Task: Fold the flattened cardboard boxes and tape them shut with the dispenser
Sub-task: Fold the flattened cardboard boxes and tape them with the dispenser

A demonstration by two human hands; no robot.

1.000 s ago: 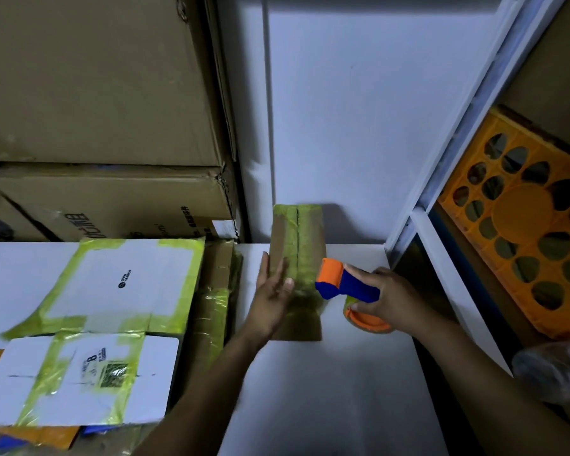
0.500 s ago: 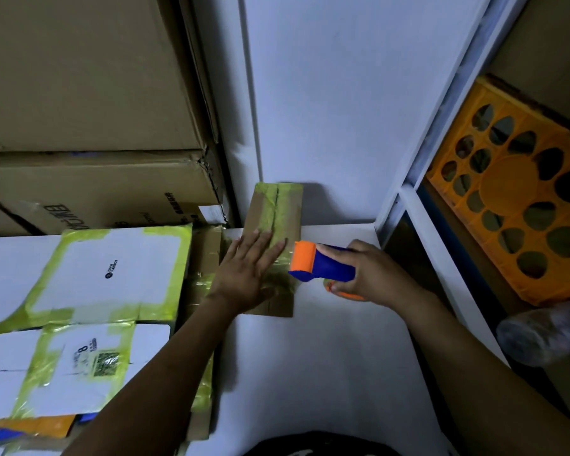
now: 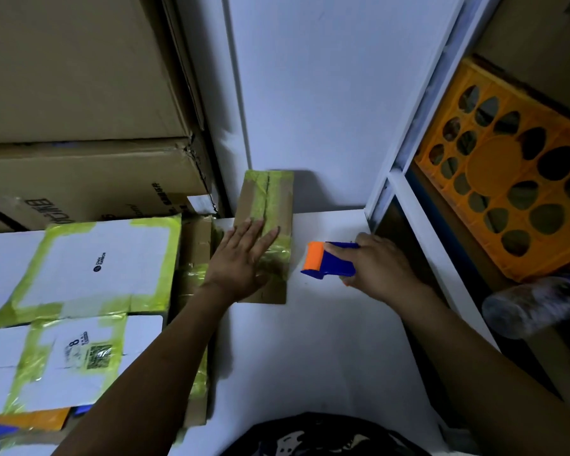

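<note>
The small cardboard box (image 3: 267,205) sits on the worktop (image 3: 310,340) against the wall, its seam taped. The left hand (image 3: 241,258) lies flat on top, fingers straight. The right hand (image 3: 379,268) grips the tape dispenser (image 3: 326,263) just beside the box, not touching it. The box is probably light and stiff, and its tape looks slick: hold it by the bare cardboard sides.

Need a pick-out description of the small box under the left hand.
On the white table, look to the back edge by the white wall. A small brown box lies there under the flat left hand. Unlike the white taped boxes to its left, it is brown with yellow-green tape down its centre seam.
</note>
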